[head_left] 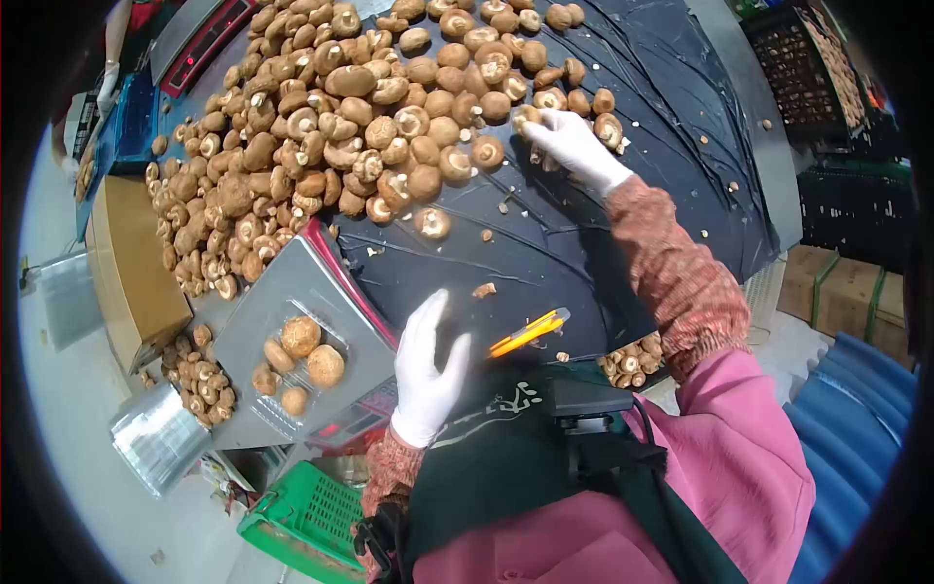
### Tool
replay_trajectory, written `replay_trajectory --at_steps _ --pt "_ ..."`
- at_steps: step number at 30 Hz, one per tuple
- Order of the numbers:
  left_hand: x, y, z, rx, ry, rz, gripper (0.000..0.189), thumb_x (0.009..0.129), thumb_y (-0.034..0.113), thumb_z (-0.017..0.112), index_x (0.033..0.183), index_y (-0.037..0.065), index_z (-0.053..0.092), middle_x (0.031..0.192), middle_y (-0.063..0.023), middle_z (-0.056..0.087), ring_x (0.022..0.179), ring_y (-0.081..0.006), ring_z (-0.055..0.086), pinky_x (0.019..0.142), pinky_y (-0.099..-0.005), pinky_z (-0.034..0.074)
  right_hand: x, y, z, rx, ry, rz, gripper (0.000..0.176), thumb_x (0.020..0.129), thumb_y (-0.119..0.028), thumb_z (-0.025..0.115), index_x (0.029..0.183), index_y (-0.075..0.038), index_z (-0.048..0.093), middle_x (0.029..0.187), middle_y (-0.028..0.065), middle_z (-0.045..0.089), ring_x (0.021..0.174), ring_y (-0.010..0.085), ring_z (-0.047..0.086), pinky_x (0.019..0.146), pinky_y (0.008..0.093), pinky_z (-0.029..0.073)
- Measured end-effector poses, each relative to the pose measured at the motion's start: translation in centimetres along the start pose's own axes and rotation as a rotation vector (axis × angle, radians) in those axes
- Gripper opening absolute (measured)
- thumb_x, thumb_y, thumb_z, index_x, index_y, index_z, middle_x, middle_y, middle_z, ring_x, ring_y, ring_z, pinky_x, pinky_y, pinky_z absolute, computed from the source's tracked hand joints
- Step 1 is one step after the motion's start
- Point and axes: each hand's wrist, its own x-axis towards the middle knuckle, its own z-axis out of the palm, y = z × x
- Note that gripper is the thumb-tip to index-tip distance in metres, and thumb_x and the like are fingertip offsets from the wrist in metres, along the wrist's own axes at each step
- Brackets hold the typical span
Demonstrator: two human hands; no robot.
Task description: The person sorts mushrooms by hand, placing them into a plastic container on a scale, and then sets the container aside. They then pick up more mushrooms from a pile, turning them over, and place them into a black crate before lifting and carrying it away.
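- Step in hand, as a judgement: picking at the near edge of the heap of brown, round-capped mushrooms (321, 117).
- Right hand (574, 146), white-gloved, has its fingers curled round a tan mushroom (526, 118) at the heap's right edge; whether the grip is firm, I cannot tell.
- Left hand (425, 375), also white-gloved, is empty, thumb and fingers spread, beside the grey flat-topped scale (238, 336).
- A move from here would seem to call for a light grip and care around the yellow-orange plastic-handled knife (530, 332).
- On the scale, a clear plastic tray (295, 370) holds five mushrooms.
- Black plastic sheeting (662, 127), wrinkled and littered with scraps, covers the worktop.
- Around it: a green plastic basket (268, 530), strapped brown cartons (842, 292), and another person's gloved hand (109, 83) at upper left.
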Motion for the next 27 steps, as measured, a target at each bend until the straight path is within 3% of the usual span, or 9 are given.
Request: replay_trajectory --at_steps 1,3,6,10,11,13,15,17,27 --pt "0.2 -0.1 0.1 -0.048 -0.009 -0.029 0.052 0.086 0.006 0.070 0.135 0.000 0.055 0.131 -0.0196 0.060 0.118 -0.0324 0.061 0.101 -0.0390 0.048 -0.8 1.6 -0.1 0.444 -0.135 -0.041 0.036 0.099 -0.038 0.059 0.108 -0.003 0.062 0.081 0.0069 0.065 0.067 0.0097 0.059 0.058 0.0232 0.048" --pt "0.6 -0.2 0.3 -0.145 -0.038 -0.079 0.051 0.086 0.006 0.070 0.135 0.001 0.056 0.130 -0.0188 0.061 0.116 -0.0307 0.063 0.099 -0.0384 0.050 -3.8 1.0 -0.1 0.862 -0.285 -0.011 0.038 0.100 -0.037 0.059 0.115 -0.003 0.064 0.086 0.0068 0.068 0.070 0.0114 0.064 0.060 0.0231 0.050" --pt "1.8 0.8 0.8 -0.230 -0.063 -0.118 0.050 0.086 0.000 0.067 0.135 -0.001 0.056 0.129 -0.0153 0.062 0.111 -0.0237 0.064 0.098 -0.0344 0.050 -7.3 -0.6 0.6 1.029 -0.314 0.001 0.043 0.098 -0.036 0.063 0.120 0.000 0.061 0.087 0.0088 0.068 0.069 0.0139 0.065 0.060 0.0255 0.052" --pt "3.1 2.7 1.2 -0.500 0.050 -0.110 0.059 0.085 0.003 0.070 0.141 0.000 0.051 0.131 -0.0168 0.061 0.115 -0.0246 0.063 0.100 -0.0341 0.049 -9.8 -3.9 1.9 0.720 -0.560 -0.071 0.039 0.098 -0.033 0.062 0.116 0.002 0.062 0.089 0.0097 0.070 0.070 0.0142 0.066 0.061 0.0260 0.053" --pt "3.4 3.1 1.3 -0.612 0.124 -0.109 0.061 0.084 0.005 0.072 0.141 0.001 0.051 0.131 -0.0182 0.061 0.116 -0.0261 0.064 0.099 -0.0342 0.050 -11.0 -5.7 3.2 0.538 -0.488 -0.027 0.032 0.087 -0.007 0.056 0.115 0.006 0.062 0.077 0.0109 0.067 0.064 0.0144 0.064 0.060 0.0266 0.053" --pt "3.9 2.8 -0.3 -0.280 0.043 0.105 0.071 0.081 0.003 0.076 0.145 0.000 0.045 0.132 -0.0197 0.061 0.120 -0.0282 0.062 0.102 -0.0360 0.049 -11.6 -7.4 4.6 0.211 -0.770 -0.139 0.031 0.098 -0.030 0.059 0.113 -0.004 0.066 0.089 0.0049 0.070 0.070 0.0097 0.063 0.063 0.0237 0.051" --pt "3.5 2.1 -1.2 -0.218 0.036 0.167 0.072 0.081 0.001 0.076 0.146 0.000 0.045 0.132 -0.0193 0.061 0.119 -0.0264 0.062 0.100 -0.0355 0.050 -11.9 -7.0 6.5 0.456 -0.882 -0.056 0.031 0.097 -0.028 0.059 0.116 -0.005 0.065 0.089 0.0027 0.069 0.069 0.0088 0.061 0.064 0.0236 0.051" --pt "2.3 2.1 -1.3 -0.479 0.091 -0.094 0.073 0.083 -0.007 0.070 0.148 -0.001 0.039 0.136 -0.0154 0.057 0.127 -0.0226 0.055 0.109 -0.0354 0.042 -11.7 -7.9 6.7 0.347 -0.820 -0.037 0.034 0.096 -0.026 0.060 0.121 -0.003 0.065 0.089 0.0022 0.068 0.069 0.0083 0.060 0.065 0.0236 0.050" --pt "2.2 1.4 -1.6 -0.484 0.236 0.010 0.066 0.083 0.000 0.074 0.144 0.000 0.047 0.126 -0.0165 0.064 0.115 -0.0216 0.063 0.099 -0.0330 0.050 -12.0 -8.8 8.5 0.439 -0.699 -0.075 0.031 0.098 -0.028 0.062 0.111 -0.001 0.068 0.090 -0.0007 0.066 0.075 0.0051 0.058 0.064 0.0221 0.047"
